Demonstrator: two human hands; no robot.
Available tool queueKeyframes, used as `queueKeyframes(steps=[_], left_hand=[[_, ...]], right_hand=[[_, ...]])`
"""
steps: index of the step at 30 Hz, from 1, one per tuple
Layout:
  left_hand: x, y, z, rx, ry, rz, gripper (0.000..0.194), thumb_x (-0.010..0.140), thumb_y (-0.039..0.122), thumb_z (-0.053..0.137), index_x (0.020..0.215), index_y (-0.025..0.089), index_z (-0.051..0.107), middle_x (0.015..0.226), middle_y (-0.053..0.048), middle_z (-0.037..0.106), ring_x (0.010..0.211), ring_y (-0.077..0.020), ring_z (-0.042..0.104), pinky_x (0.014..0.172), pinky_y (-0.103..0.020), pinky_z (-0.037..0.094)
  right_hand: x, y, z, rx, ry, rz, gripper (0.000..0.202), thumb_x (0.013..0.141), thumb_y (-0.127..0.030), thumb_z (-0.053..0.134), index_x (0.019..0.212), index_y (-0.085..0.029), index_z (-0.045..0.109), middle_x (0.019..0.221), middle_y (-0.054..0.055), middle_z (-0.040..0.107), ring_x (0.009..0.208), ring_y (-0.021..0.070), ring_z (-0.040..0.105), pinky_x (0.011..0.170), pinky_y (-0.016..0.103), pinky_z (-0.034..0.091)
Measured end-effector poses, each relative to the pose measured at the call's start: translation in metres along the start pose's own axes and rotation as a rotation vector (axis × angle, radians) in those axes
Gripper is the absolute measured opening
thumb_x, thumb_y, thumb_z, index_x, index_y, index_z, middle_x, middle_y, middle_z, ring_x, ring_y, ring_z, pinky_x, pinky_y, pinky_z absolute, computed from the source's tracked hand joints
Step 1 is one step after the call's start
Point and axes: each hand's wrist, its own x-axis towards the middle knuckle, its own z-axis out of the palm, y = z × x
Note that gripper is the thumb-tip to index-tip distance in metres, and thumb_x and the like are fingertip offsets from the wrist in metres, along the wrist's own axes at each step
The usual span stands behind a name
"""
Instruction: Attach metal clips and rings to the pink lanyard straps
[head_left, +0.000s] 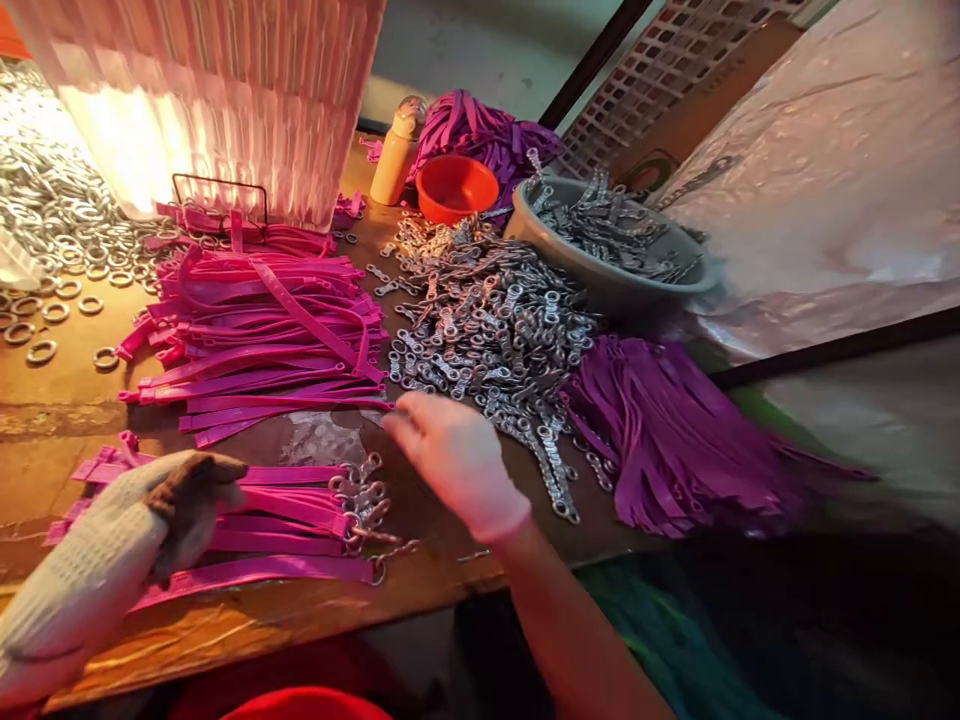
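My right hand (457,460), in a white glove, has its fingertips closed at the looped end of a pink strap (300,406) at the front of a large heap. My left hand (172,510) wears a knitted glove stained brown at the fingers. Its fingers curl together over a smaller row of pink straps (285,535); anything inside them is hidden. Metal rings and short chain pieces (364,490) sit at the right ends of that row. Just beyond my right hand lies a big pile of silvery chain links (495,320).
Loose metal rings (90,305) spread across the left of the table, beside a ribbed translucent panel (225,100). Farther back stand a bottle (394,160), a red bowl (457,190) and a grey basin (615,265) of chains. Purple straps (675,440) lie at right.
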Motion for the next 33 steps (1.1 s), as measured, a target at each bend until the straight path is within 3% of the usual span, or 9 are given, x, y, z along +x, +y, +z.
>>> queueKeyframes(steps=[4, 7, 12, 16, 20, 23, 27, 30, 33], left_hand=[[0.013, 0.007, 0.035, -0.36, -0.253, -0.215, 0.063, 0.077, 0.064, 0.068, 0.115, 0.015, 0.071, 0.072, -0.009, 0.069, 0.049, -0.012, 0.054, 0.037, -0.017, 0.03], [0.018, 0.011, 0.046, -0.429, -0.347, -0.232, 0.06, 0.08, 0.059, 0.067, 0.118, 0.012, 0.069, 0.086, -0.014, 0.073, 0.049, -0.0108, 0.054, 0.037, -0.017, 0.028], [0.013, 0.004, 0.044, -0.264, -0.292, -0.06, 0.044, 0.078, 0.034, 0.075, 0.116, 0.013, 0.066, 0.09, -0.011, 0.074, 0.047, -0.0056, 0.049, 0.037, -0.016, 0.027], [0.007, -0.003, 0.043, -0.108, -0.215, 0.032, 0.037, 0.085, 0.043, 0.069, 0.107, 0.014, 0.06, 0.074, -0.006, 0.071, 0.047, -0.0072, 0.051, 0.038, -0.015, 0.029], [0.004, -0.011, 0.045, -0.063, -0.151, 0.11, 0.036, 0.082, 0.045, 0.073, 0.094, 0.016, 0.055, 0.06, -0.001, 0.066, 0.043, -0.0064, 0.044, 0.039, -0.015, 0.028], [0.001, -0.015, 0.045, -0.125, -0.165, 0.099, 0.04, 0.081, 0.047, 0.073, 0.1, 0.015, 0.059, 0.066, -0.001, 0.066, 0.041, -0.0043, 0.039, 0.039, -0.016, 0.026], [-0.005, -0.013, 0.044, -0.168, -0.307, 0.024, 0.054, 0.082, 0.039, 0.07, 0.129, 0.015, 0.059, 0.085, -0.006, 0.07, 0.045, -0.0042, 0.039, 0.042, -0.017, 0.028], [-0.008, -0.011, 0.047, -0.077, -0.385, 0.049, 0.05, 0.087, 0.038, 0.063, 0.131, 0.015, 0.061, 0.088, -0.008, 0.07, 0.05, -0.0053, 0.043, 0.044, -0.017, 0.03], [-0.011, -0.012, 0.05, 0.03, -0.412, 0.124, 0.044, 0.093, 0.039, 0.056, 0.129, 0.014, 0.062, 0.079, -0.006, 0.067, 0.054, -0.0082, 0.049, 0.046, -0.018, 0.034]], right_hand=[[0.053, 0.024, 0.02, -0.239, -0.041, 0.051, 0.016, 0.097, -0.021, 0.054, 0.107, -0.015, 0.065, 0.103, 0.014, 0.069, 0.097, 0.026, 0.064, 0.071, 0.031, 0.037], [0.063, 0.022, 0.04, -0.348, -0.055, 0.024, 0.024, 0.096, -0.009, 0.045, 0.109, -0.011, 0.064, 0.099, 0.018, 0.066, 0.093, 0.028, 0.065, 0.069, 0.032, 0.037], [0.054, 0.021, 0.065, -0.372, 0.114, 0.098, 0.028, 0.096, -0.008, 0.038, 0.114, -0.01, 0.06, 0.094, 0.02, 0.063, 0.089, 0.0292, 0.061, 0.068, 0.034, 0.037], [0.055, 0.024, 0.073, -0.317, 0.123, 0.141, 0.033, 0.096, -0.008, 0.035, 0.118, -0.008, 0.06, 0.095, 0.02, 0.062, 0.087, 0.0279, 0.059, 0.069, 0.034, 0.038], [0.042, 0.025, 0.077, -0.257, 0.123, 0.161, 0.038, 0.096, -0.008, 0.039, 0.129, -0.008, 0.057, 0.096, 0.018, 0.062, 0.083, 0.0248, 0.06, 0.068, 0.033, 0.039], [0.023, 0.034, 0.083, -0.146, 0.154, 0.159, 0.034, 0.096, -0.009, 0.042, 0.12, -0.011, 0.065, 0.096, 0.017, 0.064, 0.084, 0.0243, 0.061, 0.071, 0.033, 0.042], [-0.004, 0.036, 0.082, 0.261, 0.386, 0.108, 0.027, 0.097, -0.018, 0.044, 0.108, -0.013, 0.067, 0.103, 0.016, 0.068, 0.095, 0.0252, 0.063, 0.083, 0.036, 0.048], [-0.026, 0.013, 0.068, 0.558, 0.449, -0.038, 0.024, 0.099, -0.022, 0.045, 0.112, -0.016, 0.064, 0.105, 0.011, 0.071, 0.098, 0.0218, 0.066, 0.091, 0.035, 0.051], [-0.045, -0.021, 0.048, 0.661, 0.379, -0.185, 0.024, 0.101, -0.022, 0.046, 0.12, -0.019, 0.06, 0.108, 0.009, 0.07, 0.099, 0.0197, 0.067, 0.091, 0.033, 0.052]])
